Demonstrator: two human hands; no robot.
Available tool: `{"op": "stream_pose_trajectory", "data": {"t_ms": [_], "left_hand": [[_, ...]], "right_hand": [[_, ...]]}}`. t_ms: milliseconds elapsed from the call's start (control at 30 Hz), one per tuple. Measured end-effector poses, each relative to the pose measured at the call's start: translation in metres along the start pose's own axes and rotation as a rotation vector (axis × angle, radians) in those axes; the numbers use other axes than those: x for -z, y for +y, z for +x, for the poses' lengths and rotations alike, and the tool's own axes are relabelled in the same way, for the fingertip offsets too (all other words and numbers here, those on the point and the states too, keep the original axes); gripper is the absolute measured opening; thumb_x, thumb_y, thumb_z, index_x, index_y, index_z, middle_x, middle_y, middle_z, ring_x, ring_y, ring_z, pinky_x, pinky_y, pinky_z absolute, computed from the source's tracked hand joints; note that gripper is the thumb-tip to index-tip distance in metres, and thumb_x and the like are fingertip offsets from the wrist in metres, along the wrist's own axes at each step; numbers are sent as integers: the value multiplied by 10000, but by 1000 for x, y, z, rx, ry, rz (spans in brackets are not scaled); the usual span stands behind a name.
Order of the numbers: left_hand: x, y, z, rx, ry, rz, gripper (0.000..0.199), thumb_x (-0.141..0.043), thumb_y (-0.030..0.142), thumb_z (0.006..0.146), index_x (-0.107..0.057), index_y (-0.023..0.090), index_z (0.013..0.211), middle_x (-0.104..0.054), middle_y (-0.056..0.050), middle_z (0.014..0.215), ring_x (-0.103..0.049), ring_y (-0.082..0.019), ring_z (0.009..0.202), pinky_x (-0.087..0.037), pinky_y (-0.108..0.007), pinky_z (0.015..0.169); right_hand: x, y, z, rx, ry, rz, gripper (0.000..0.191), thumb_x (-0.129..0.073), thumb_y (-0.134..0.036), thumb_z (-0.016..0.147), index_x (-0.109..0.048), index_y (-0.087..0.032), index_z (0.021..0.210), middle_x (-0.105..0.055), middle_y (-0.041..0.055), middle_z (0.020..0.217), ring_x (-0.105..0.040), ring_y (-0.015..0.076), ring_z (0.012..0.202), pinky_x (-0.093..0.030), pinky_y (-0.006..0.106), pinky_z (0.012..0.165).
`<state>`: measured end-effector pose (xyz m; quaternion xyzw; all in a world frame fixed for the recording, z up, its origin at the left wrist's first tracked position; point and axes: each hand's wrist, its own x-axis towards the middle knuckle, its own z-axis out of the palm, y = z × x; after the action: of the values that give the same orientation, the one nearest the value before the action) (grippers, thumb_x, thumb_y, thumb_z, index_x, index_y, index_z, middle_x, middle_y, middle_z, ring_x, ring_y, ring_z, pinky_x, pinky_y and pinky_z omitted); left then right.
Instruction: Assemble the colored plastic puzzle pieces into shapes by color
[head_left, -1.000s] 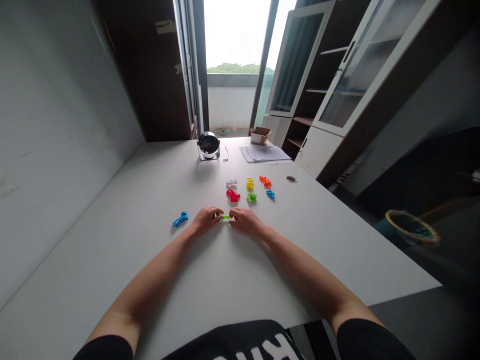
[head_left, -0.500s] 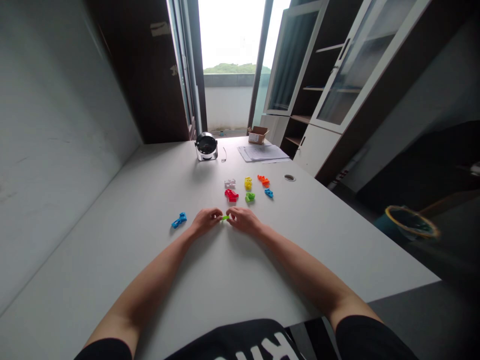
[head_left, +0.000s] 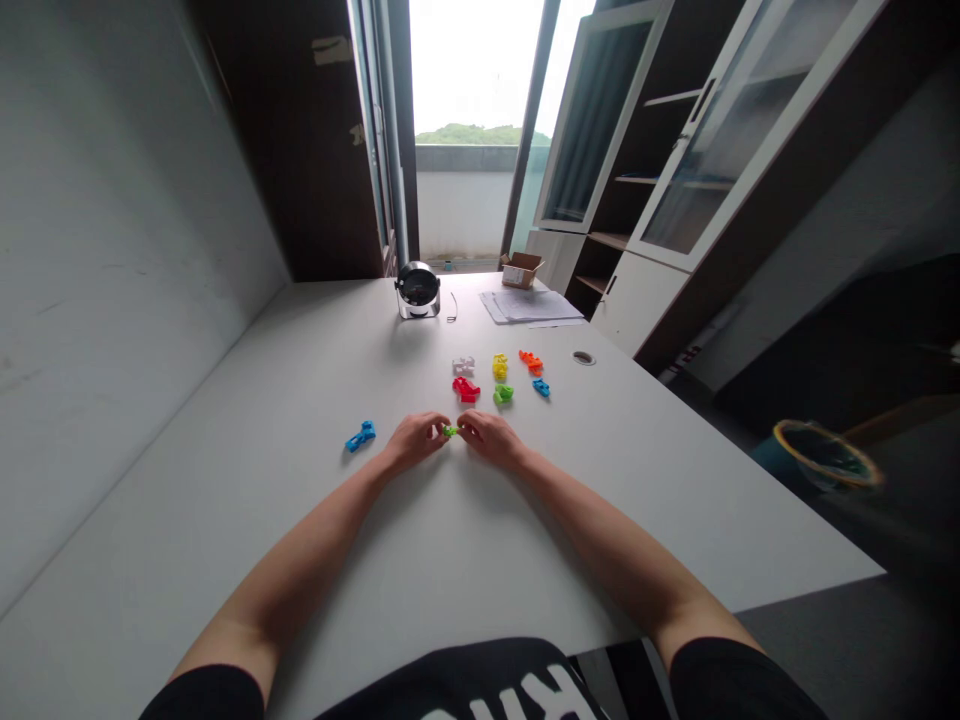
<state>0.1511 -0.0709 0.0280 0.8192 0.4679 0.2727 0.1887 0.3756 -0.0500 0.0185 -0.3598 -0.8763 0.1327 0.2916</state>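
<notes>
Between my left hand and my right hand, the fingertips of both pinch a small green plastic piece, mostly hidden by them. A blue plastic puzzle piece lies just left of my left hand. Beyond my hands on the white table lie a white piece, a red piece, a yellow piece, a larger green piece, an orange piece and a second blue piece.
At the far end of the table stand a round black-and-chrome desk fan, a small cardboard box and a stack of papers. A cable grommet is set in the tabletop. Glass-door cabinets stand beyond its right edge.
The small green piece now shows less as a bar and sits slightly higher, turned between my fingertips. My hands have drawn a little closer together.
</notes>
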Motion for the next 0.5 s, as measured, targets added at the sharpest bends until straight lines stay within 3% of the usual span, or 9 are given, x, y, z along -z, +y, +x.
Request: {"op": "stream_pose_trajectory", "data": {"t_ms": [267, 500], "left_hand": [[-2, 10, -1, -57, 53, 167, 179, -591, 281, 921, -692, 250, 1065, -717, -8, 885, -635, -151, 772, -451, -290, 814], [-2, 6, 0, -41, 44, 146, 197, -564, 319, 947, -691, 235, 1072, -721, -15, 907, -643, -153, 799, -462, -290, 824]], "right_hand": [[-1, 5, -1, -25, 51, 31, 159, -506, -318, 994, -602, -204, 938, -633, 19, 819, -527, 133, 691, -359, 240, 667], [-3, 6, -1, -49, 52, 36, 63, -602, -259, 910, -597, -204, 941, -596, -12, 772, -496, 116, 644, -343, 227, 635]]}}
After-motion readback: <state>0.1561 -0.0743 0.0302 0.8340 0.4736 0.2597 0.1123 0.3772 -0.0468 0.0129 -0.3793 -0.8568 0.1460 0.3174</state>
